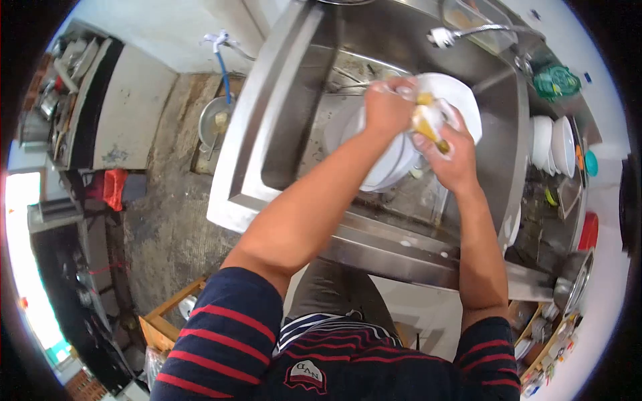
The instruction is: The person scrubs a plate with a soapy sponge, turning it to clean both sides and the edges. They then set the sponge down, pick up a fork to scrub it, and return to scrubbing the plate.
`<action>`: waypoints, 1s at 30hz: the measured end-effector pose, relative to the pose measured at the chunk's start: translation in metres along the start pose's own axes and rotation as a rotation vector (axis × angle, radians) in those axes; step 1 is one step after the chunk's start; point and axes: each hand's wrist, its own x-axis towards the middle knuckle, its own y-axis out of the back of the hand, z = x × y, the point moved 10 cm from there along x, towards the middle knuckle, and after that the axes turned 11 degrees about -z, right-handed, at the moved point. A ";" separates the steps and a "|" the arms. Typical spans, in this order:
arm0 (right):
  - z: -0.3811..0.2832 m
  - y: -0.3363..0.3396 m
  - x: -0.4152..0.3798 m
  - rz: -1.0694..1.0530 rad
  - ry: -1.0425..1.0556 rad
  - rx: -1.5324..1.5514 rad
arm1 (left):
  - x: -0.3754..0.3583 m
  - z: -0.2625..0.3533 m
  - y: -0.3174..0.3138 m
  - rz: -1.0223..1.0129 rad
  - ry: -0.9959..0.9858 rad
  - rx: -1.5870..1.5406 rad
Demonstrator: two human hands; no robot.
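Note:
A foamy yellow sponge (pixel 422 124) with a dark green bit at its lower end is between my hands, over the sink. My right hand (pixel 452 152) is closed around its lower part, with white suds on the fingers. My left hand (pixel 390 107) is curled closed at the upper end, where a yellow piece shows by the fingertips; its fingers are partly blurred. Just beneath the hands, a white squarish dish (pixel 461 100) leans at the right. Stacked white plates (pixel 388 167) lie in the sink below, partly covered by my left forearm.
The steel sink (pixel 284 127) has a raised front rim. A flexible faucet (pixel 445 37) reaches in from the top right. White bowls (pixel 562 144) and a green plastic bottle (pixel 557 82) stand along the right. Metal utensils (pixel 348 80) lie at the sink's back.

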 end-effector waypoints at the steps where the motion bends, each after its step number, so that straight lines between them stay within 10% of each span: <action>1: 0.004 0.006 -0.004 0.010 -0.029 -0.016 | 0.005 -0.009 -0.001 -0.013 0.028 -0.030; 7: 0.050 0.026 -0.021 -0.052 0.055 0.193 | 0.019 -0.031 -0.009 -0.105 0.068 -0.210; 12: 0.103 0.067 -0.037 0.371 -0.419 -0.200 | 0.002 -0.006 -0.021 -0.290 0.135 -0.152; 21: 0.036 0.035 -0.008 0.209 0.008 -0.015 | -0.006 0.003 -0.040 -0.347 -0.017 0.005; 30: 0.097 0.067 -0.037 0.386 -0.337 -0.282 | -0.003 0.005 -0.022 -0.193 0.026 -0.146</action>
